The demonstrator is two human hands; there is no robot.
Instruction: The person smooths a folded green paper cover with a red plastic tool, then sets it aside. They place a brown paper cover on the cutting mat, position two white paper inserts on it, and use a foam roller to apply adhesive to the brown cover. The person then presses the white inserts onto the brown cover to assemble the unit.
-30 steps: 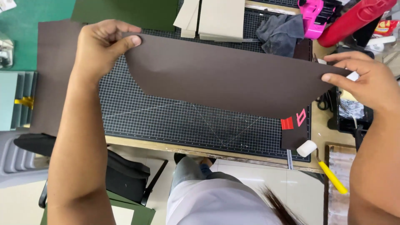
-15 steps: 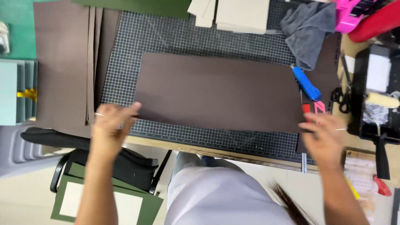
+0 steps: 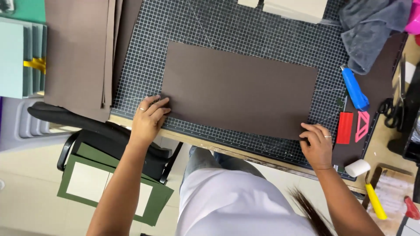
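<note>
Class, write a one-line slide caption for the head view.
Left hand and right hand press brown sheet flat on gridded cutting mat.

You're at a craft workshop bench: gridded cutting mat (image 3: 227, 26), stacked brown sheets (image 3: 78, 52), blue utility knife (image 3: 354, 89), scissors (image 3: 393, 111).

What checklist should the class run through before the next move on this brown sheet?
1. Brown sheet lies flat on the cutting mat: ok.
2. Left hand presses the sheet's near left corner: ok.
3. Right hand touches the near right corner: ok.
4. Sheet squared to the mat's grid: not ok, it sits slightly skewed.
5. Blue knife lies off the sheet: ok.
6. Knife blade retracted: cannot tell.
</note>
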